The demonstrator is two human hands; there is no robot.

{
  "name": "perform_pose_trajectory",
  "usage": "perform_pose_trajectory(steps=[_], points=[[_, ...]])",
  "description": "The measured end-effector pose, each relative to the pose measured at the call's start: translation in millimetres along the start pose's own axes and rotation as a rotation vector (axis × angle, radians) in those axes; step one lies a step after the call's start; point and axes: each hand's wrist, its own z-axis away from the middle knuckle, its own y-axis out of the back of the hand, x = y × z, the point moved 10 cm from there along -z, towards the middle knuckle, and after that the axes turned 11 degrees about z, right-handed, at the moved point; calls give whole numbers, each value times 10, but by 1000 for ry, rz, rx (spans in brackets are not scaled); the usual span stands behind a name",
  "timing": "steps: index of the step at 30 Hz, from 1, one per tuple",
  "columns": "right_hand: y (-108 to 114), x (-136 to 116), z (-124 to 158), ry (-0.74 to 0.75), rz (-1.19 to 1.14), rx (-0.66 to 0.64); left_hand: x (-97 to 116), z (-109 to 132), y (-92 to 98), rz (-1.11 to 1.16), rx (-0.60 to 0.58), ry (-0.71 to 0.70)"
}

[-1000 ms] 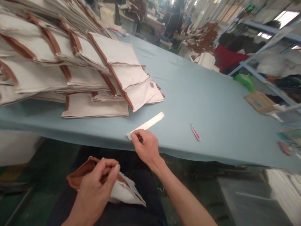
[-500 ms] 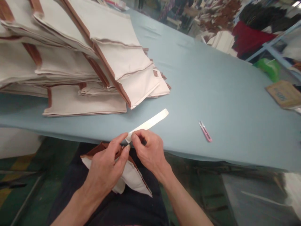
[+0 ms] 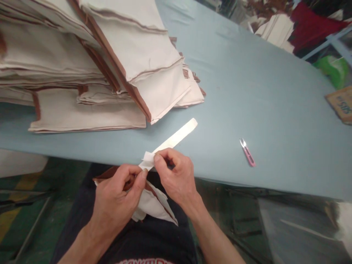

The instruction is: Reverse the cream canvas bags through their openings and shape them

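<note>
A long white strip [image 3: 180, 135] lies slantwise over the front edge of the table. My left hand [image 3: 118, 194] is closed, thumb and forefinger pinching the strip's near end. My right hand [image 3: 176, 174] is also closed, pinching a small white flap [image 3: 149, 157] that stands up from the strip close to my left fingertips. Whether the flap is a separate piece or part of the strip I cannot tell. Below the hands, a white fabric piece with brown edging [image 3: 154, 203] rests on my lap, partly hidden by my left hand.
Stacked white fabric pieces with brown trim [image 3: 107, 113] fill the left of the blue-grey table [image 3: 233, 102]. Pink-handled thread snips [image 3: 248, 154] lie to the right. A brown cardboard piece [image 3: 341, 104] and a green object [image 3: 332, 69] are at the far right.
My left hand has drawn slightly left and down. The white flap between the fingertips now stands up and shows more. The view has shifted a little.
</note>
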Motion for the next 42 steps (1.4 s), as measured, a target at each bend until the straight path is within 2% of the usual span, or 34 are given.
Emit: perform_pose_trajectory(steps=[5,11,15,18,21,24,28,32,34,39,42], points=[[56,-65,131,83,39,93,-125,61,-186,293,-138,345],[58,-188,244,199,108,121,-324,185,-261,549,-92,566],[30,-220,285,253,138,138,-390,233,-250,587,-63,646],[11,-222,311,266,141,143,-383,173,-244,509,-74,635],[11,-173,305,202,107,134,-385,122,-233,439,-63,614],[14,-23,259,36,-7,117,-384,116,-233,400,-51,587],[75,270,157,-194,-319,160,-407,134,-190,343,-7,548],[257,665,28,-434,-646,286,-410,114,-73,299,35,507],[379,810,-73,-504,-731,327,-361,91,15,280,51,480],[756,1073,-466,-556,-756,391,-184,17,253,225,95,404],[1032,1274,-703,-595,-728,453,-198,-61,331,172,66,381]])
